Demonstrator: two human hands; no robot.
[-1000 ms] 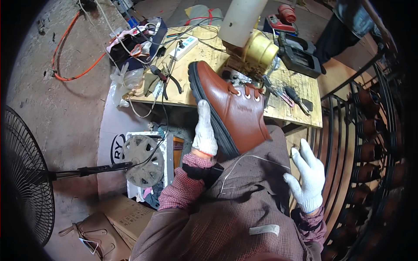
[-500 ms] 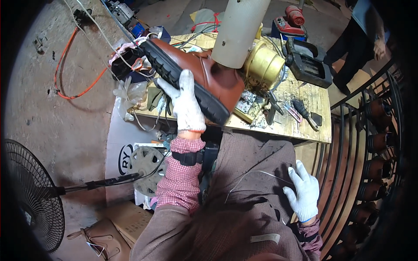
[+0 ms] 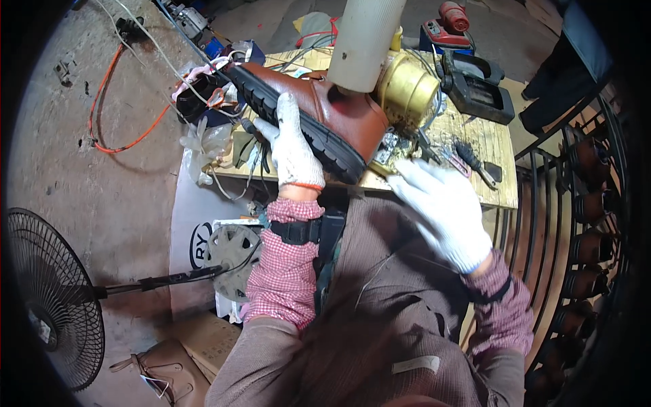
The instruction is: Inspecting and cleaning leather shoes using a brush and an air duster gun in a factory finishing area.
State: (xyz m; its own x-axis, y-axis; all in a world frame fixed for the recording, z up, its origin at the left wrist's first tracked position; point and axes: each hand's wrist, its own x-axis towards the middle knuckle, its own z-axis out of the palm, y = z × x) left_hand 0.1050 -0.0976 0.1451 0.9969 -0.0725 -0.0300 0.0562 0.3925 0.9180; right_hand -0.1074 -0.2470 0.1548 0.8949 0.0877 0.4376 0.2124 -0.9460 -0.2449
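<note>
A brown leather shoe [image 3: 342,115] with a thick black treaded sole [image 3: 314,139] lies tilted over the workbench, its sole turned toward me. My left hand [image 3: 293,146], in a white knitted glove, holds it by the sole, with the thumb and fingers spread along the tread. The lower end of a wide white pipe [image 3: 368,47] hides part of the shoe's upper. My right hand [image 3: 444,207], also gloved in white, is over the bench's front edge, right of the shoe and apart from it. Its fingers are stretched out, and I see nothing in them.
On the wooden bench [image 3: 498,146] are a yellow cylindrical part [image 3: 407,88], a black tray-like case [image 3: 478,95], a black-bristled brush [image 3: 468,154] and scraps. A fan [image 3: 54,298] stands at left. Shoes fill a metal rack [image 3: 590,203] at right; another person [image 3: 569,68] stands beyond.
My right hand has risen from beside my lap to the bench's front edge. The shoe has shifted slightly right in my left hand. The other person's visible hand has gone out of sight.
</note>
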